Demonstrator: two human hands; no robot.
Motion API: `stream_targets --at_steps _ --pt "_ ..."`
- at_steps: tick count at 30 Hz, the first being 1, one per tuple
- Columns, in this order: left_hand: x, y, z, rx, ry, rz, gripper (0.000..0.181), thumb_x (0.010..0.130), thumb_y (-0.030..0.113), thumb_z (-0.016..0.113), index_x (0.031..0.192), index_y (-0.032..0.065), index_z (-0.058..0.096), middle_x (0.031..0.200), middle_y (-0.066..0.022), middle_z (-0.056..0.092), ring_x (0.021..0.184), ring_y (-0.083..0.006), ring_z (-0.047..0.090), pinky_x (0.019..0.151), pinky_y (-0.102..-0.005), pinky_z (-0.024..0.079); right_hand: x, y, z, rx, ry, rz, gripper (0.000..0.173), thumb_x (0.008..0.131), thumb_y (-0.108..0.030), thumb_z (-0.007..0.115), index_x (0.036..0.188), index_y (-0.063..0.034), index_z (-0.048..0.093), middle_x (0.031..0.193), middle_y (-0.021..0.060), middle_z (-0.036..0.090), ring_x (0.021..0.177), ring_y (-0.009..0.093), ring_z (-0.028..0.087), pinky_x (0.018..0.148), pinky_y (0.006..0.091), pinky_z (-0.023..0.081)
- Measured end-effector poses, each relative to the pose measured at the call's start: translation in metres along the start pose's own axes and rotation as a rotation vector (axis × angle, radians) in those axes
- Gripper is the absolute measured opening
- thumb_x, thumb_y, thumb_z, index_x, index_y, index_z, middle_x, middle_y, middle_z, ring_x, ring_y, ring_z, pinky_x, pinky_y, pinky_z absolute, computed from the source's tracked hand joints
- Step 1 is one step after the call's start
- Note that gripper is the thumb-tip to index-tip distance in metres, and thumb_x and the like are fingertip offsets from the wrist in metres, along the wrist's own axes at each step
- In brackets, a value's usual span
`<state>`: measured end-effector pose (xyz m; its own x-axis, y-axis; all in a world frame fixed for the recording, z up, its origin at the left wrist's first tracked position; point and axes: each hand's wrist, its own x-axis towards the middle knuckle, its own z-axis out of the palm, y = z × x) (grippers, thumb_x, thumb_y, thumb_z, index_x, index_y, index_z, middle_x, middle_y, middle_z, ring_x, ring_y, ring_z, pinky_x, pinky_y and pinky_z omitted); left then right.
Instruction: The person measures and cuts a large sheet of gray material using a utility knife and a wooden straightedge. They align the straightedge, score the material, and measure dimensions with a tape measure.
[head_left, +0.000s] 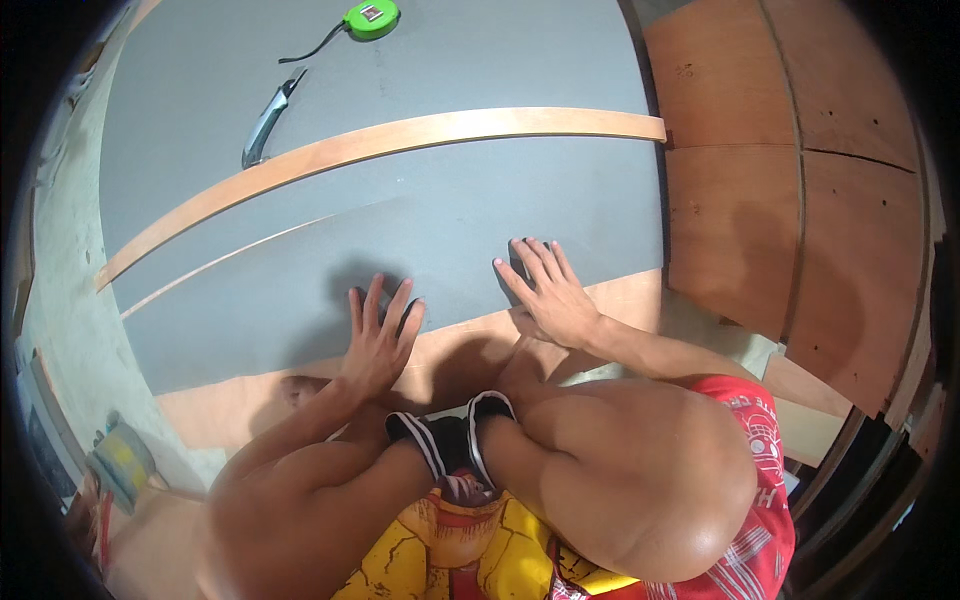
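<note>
Fingers spread, my left hand (379, 337) rests on the near part of a grey sheet (465, 202) that lies over a light plywood panel (626, 300). My right hand (551, 296) presses on the same sheet farther right, its fingers also apart. Beyond both hands a long thin wooden strip (420, 135) crosses the sheet. A narrow pale slit or line runs between the strip and my left hand. A utility knife (267, 124) with its blade out lies just past the strip, and a green tape measure (373, 19) is farther away.
Reddish plywood panels (731, 202) lie on the floor at the right, beside the grey sheet. Boards stand at the far right rim. A grey and yellow sandal or similar item (124, 465) is at the lower left. My bare knees and feet are close to the sheet's near edge.
</note>
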<state>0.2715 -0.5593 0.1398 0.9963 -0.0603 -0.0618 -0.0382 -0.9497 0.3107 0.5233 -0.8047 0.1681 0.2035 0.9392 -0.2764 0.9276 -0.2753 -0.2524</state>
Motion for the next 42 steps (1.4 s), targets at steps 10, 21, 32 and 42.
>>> stream_targets --at_steps 10,21,32,42 --pt "0.035 0.013 -0.07 0.182 -0.178 0.054 0.064 0.097 0.018 0.058 0.156 -0.0036 0.043 0.163 -0.0299 0.04 0.15 -0.0569 0.035 0.114 -0.0776 0.034 -0.013 0.022 -0.041 0.01 -0.11 0.12 0.08 0.088 -0.004 0.065 0.162 -0.0001 0.035 0.164 0.0337 0.035 0.149 0.058 0.038 0.12 0.0666 0.038" --pt "0.159 0.099 -0.073 0.139 -0.213 0.101 0.069 0.092 0.015 0.064 0.152 -0.0129 0.046 0.156 -0.0333 0.049 0.136 -0.0574 0.054 0.109 -0.0648 0.048 -0.01 0.022 -0.085 0.084 -0.083 0.096 0.066 0.089 -0.003 0.064 0.153 0.0035 0.048 0.157 0.0305 0.048 0.143 0.055 0.048 0.116 0.0629 0.045" --pt "0.164 0.105 -0.085 0.106 -0.264 0.124 0.068 0.096 0.017 0.061 0.152 -0.0168 0.043 0.154 -0.0385 0.048 0.135 -0.063 0.053 0.112 -0.0614 0.048 0.054 0.125 -0.236 0.119 0.012 0.277 0.041 0.092 0.0 0.051 0.123 -0.0002 0.078 0.106 0.0287 0.076 0.096 0.041 0.077 0.093 0.0462 0.061" --pt "0.162 0.101 -0.1 0.064 -0.225 0.125 0.068 0.093 0.016 0.064 0.15 -0.0169 0.044 0.15 -0.0373 0.053 0.129 -0.0595 0.059 0.113 -0.057 0.049 0.103 0.146 -0.212 0.103 -0.187 0.436 0.045 0.091 0.005 0.046 0.122 -0.0003 0.079 0.118 0.0237 0.077 0.108 0.035 0.077 0.098 0.044 0.06"
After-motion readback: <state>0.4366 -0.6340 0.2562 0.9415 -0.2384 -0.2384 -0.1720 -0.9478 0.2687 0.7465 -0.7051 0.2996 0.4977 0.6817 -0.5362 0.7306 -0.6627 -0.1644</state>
